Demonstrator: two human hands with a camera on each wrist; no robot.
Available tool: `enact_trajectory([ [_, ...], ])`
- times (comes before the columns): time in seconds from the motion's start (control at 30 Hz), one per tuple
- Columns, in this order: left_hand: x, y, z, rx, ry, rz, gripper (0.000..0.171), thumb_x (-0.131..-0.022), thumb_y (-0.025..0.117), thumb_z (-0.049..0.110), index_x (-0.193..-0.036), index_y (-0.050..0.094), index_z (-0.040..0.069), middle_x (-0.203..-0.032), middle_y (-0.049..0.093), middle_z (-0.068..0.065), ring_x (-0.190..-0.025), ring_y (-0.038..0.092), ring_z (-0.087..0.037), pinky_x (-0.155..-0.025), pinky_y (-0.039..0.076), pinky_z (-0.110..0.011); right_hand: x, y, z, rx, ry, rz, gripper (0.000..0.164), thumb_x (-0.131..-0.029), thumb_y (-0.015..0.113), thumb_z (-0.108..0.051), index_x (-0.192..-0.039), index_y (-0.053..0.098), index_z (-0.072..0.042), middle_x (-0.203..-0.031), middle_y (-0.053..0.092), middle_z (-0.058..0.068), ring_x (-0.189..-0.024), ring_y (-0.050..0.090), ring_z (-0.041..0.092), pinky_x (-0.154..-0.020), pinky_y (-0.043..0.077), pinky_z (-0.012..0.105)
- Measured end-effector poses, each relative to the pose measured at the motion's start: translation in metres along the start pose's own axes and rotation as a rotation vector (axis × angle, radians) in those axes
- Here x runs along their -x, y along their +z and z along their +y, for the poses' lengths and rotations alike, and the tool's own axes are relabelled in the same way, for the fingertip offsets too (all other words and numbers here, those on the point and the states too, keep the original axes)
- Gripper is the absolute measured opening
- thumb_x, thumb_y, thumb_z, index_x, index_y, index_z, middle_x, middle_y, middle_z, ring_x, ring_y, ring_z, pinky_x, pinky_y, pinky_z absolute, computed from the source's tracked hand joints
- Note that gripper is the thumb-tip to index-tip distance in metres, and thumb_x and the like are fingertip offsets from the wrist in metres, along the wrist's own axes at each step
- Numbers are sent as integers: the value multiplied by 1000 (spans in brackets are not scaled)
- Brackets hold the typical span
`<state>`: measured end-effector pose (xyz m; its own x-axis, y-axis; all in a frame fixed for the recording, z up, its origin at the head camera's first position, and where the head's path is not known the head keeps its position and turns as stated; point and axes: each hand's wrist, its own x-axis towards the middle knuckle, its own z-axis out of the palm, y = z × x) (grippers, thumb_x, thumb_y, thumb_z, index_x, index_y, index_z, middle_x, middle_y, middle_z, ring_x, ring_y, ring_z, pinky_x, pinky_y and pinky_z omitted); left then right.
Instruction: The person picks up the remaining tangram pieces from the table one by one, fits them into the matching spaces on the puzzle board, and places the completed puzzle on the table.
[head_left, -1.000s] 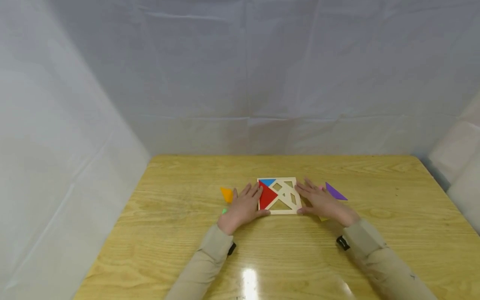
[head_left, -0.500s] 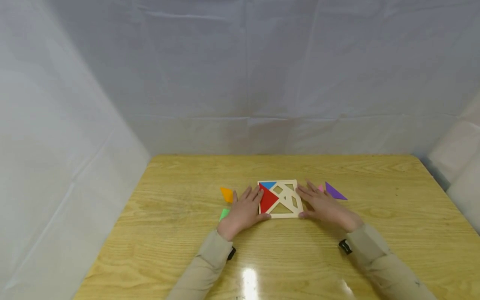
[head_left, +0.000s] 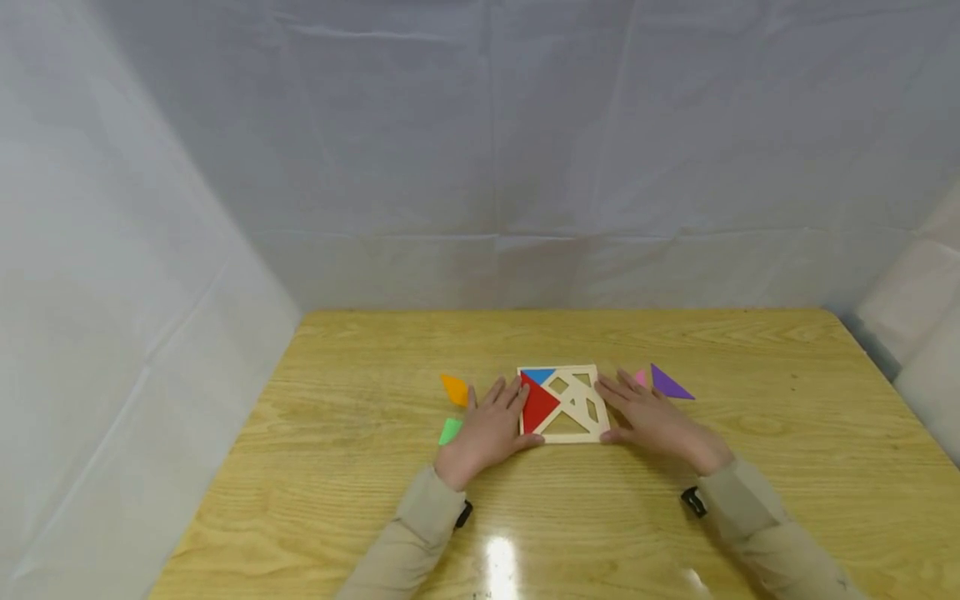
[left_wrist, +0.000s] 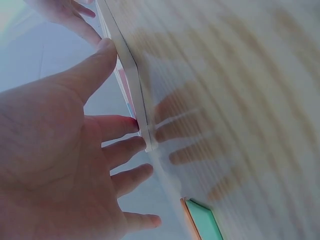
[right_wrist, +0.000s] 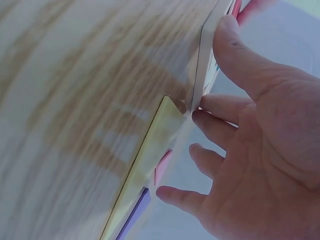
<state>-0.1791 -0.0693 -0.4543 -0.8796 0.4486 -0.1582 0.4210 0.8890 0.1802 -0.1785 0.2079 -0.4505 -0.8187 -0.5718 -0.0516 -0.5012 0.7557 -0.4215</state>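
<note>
Together, the left hand and right hand, grip uncurled, touch a pale cutout tray bearing red and blue triangles.

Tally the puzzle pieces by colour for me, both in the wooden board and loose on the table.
Red triangular piece: 1
Blue triangular piece: 1
Orange flat piece: 1
Green flat piece: 1
Pink flat piece: 1
Purple triangular piece: 1
Yellow flat piece: 1 (right wrist view)
Total: 7 visible

Cream frame, red piece, blue piece, orange piece, green piece, purple piece, yellow-brown wood-grained tabletop
</note>
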Motion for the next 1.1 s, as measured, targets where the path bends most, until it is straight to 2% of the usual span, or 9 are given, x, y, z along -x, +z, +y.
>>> enact_trajectory([
  [0.17, 4, -1, 3, 7, 2, 5, 84, -96, 57, 59, -159, 34, 8, -167, 24, -9, -153, 23, -35, -116, 16, -71, 3, 1, 0, 3, 12, -5, 78, -97, 67, -38, -155, 34, 4, -162, 28, 24, -148, 21, 52, -111, 23, 73],
  [0.5, 10, 0, 7, 18, 5, 3, 83, -97, 57, 58, -158, 34, 7, -167, 25, -10, -153, 22, -35, -116, 17, -70, 7, 0, -4, 24, 61, -31, 80, -96, 68, -40, -156, 34, 1, -163, 27, 22, -148, 23, 50, -107, 20, 79],
  [0.8, 15, 0, 9, 30, 10, -7, 83, -97, 57, 57, -159, 33, 8, -167, 24, -10, -153, 22, -34, -117, 18, -69, 9, 3, -7, 67, 63, -22, 78, -95, 68, -40, -155, 37, 0, -161, 32, 21, -147, 26, 49, -107, 23, 79],
  [1.1, 20, 1, 11, 18, 13, -10, 82, -97, 57, 57, -159, 33, 8, -167, 24, -10, -153, 23, -34, -117, 20, -67, 10, 5, -8, 59, 66, -32, 80, -93, 71, -37, -154, 37, 2, -161, 31, 22, -146, 26, 51, -105, 23, 80],
])
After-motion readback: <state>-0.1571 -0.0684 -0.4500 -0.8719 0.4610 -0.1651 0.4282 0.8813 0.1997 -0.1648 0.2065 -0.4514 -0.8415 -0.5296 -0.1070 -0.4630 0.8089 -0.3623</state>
